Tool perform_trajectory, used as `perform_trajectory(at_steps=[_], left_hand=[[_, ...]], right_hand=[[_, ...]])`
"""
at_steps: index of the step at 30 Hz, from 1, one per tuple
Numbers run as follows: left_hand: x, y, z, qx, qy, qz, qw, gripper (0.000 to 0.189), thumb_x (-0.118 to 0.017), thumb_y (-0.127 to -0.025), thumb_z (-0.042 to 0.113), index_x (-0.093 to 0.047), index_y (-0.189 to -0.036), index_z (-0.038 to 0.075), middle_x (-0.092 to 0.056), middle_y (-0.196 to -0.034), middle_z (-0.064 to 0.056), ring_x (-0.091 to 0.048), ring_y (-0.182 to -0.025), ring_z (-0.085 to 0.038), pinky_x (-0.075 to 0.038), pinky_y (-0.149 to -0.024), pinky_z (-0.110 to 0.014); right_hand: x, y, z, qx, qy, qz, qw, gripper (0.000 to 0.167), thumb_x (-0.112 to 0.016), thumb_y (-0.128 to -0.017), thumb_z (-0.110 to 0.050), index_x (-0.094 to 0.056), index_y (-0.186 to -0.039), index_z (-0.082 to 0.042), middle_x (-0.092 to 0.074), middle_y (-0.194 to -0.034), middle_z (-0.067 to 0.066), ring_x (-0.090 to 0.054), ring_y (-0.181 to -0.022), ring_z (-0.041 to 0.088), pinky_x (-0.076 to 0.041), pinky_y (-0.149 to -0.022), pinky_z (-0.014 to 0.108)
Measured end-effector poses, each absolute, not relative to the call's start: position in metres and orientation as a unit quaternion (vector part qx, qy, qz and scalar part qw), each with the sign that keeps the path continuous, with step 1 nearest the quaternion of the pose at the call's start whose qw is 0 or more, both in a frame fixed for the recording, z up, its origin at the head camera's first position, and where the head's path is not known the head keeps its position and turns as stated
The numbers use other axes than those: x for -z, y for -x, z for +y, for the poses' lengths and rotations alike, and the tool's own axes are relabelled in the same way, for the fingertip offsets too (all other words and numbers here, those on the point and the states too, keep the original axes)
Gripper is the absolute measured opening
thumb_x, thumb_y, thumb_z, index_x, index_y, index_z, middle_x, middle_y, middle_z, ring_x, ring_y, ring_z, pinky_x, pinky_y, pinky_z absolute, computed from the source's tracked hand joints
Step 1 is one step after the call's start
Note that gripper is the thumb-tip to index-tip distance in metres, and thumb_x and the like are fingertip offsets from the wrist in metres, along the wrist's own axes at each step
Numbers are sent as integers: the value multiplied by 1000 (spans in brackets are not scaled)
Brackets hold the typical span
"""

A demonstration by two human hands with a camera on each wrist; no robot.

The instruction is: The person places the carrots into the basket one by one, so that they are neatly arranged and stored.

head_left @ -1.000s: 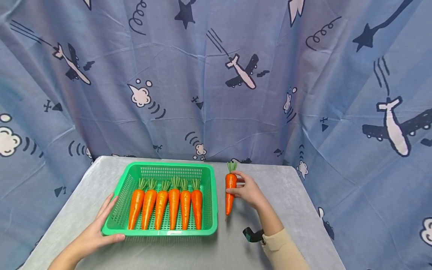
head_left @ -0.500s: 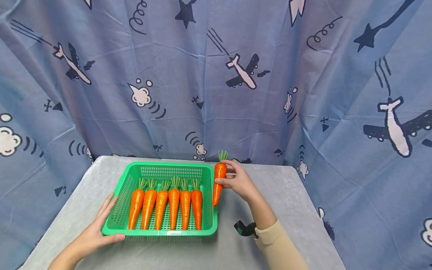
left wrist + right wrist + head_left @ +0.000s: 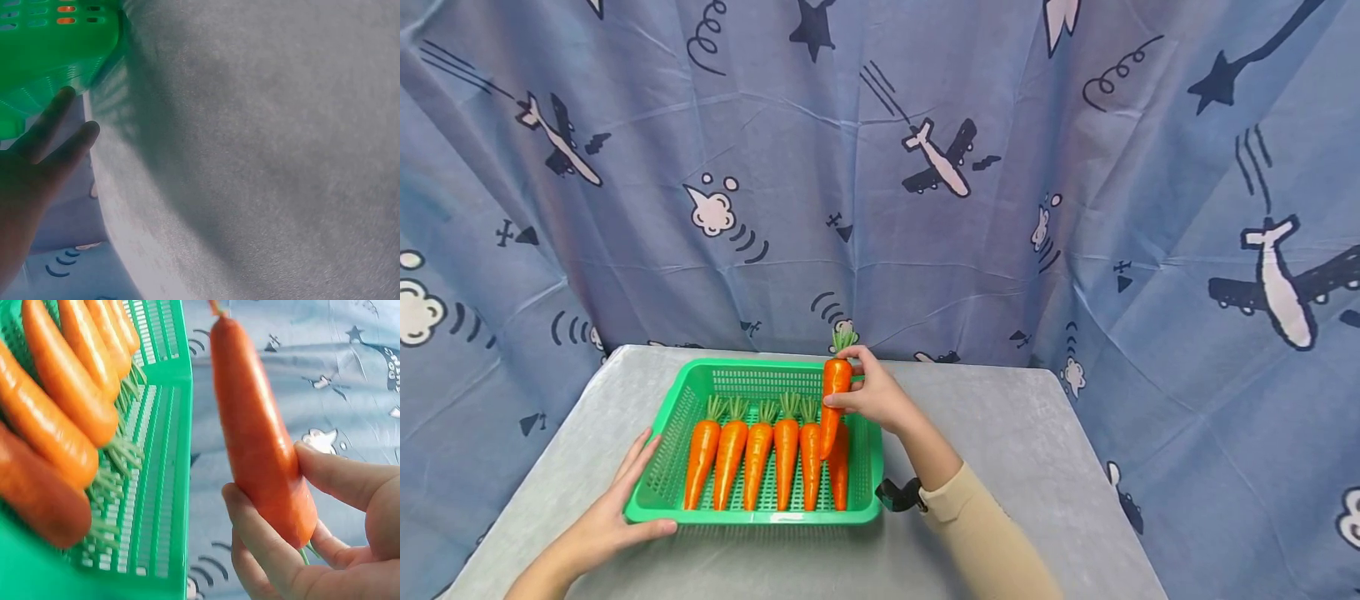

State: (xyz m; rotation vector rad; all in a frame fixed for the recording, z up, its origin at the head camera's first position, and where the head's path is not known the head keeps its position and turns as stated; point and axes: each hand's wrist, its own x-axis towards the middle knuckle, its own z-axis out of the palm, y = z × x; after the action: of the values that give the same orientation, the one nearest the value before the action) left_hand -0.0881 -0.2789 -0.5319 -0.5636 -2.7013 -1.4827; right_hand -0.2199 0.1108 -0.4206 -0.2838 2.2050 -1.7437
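Note:
My right hand [image 3: 876, 396] pinches an orange carrot [image 3: 835, 383] between thumb and fingers, near its green-topped end. This carrot hangs over the right part of a green plastic basket [image 3: 778, 518], tip towards me, partly hiding the rightmost carrot [image 3: 841, 479] below. Several other carrots [image 3: 758, 454] lie side by side inside, leafy ends to the back. In the right wrist view the gripped carrot [image 3: 253, 425] appears beside the basket rim [image 3: 181, 487]. At the front left corner, my left hand [image 3: 606, 517] rests against the basket, fingers straight along its side and thumb at the front.
A grey cloth-like surface covers the table [image 3: 1000, 450] under the basket. Behind and around it hangs a blue curtain [image 3: 880, 208] printed with planes and stars. A dark camera mount [image 3: 898, 496] sticks out from the right wrist, near the basket's right front corner.
My right hand has carried the carrot up and leftward, from the table right of the basket, across the rim to above the rightmost carrot inside. The left hand has stayed at the basket.

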Motion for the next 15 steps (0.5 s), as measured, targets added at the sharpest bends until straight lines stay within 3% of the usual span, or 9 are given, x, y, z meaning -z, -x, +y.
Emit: perform_trajectory(at_steps=[5,8,15], left_hand=[[532,88,-279,478,181,-860,5,114,-84,-77,9,-11,-164,19,9,-170,-5,1,-145,9,-17,-95,-1],[532,88,-279,478,186,-859,11,115,-85,-75,8,-12,-164,17,8,-170,-9,1,-145,9,-17,-95,-1],[532,87,-278,473,183,-862,16,116,-86,-74,9,-13,-164,17,7,-170,-1,-1,-145,9,-17,-94,-1]], right_hand=[[420,224,85,608,115,764,184,66,-80,-83,1,-50,-137,-22,-50,-125,20,-68,-92,28,-59,-70,39],[423,226,72,599,115,769,191,64,-83,-81,-1,-55,-135,-22,-51,-124,19,-68,-87,26,-60,-71,41],[441,230,51,579,107,779,216,61,-85,-79,-2,-55,-130,-18,-52,-118,15,-69,-76,26,-60,-74,46]])
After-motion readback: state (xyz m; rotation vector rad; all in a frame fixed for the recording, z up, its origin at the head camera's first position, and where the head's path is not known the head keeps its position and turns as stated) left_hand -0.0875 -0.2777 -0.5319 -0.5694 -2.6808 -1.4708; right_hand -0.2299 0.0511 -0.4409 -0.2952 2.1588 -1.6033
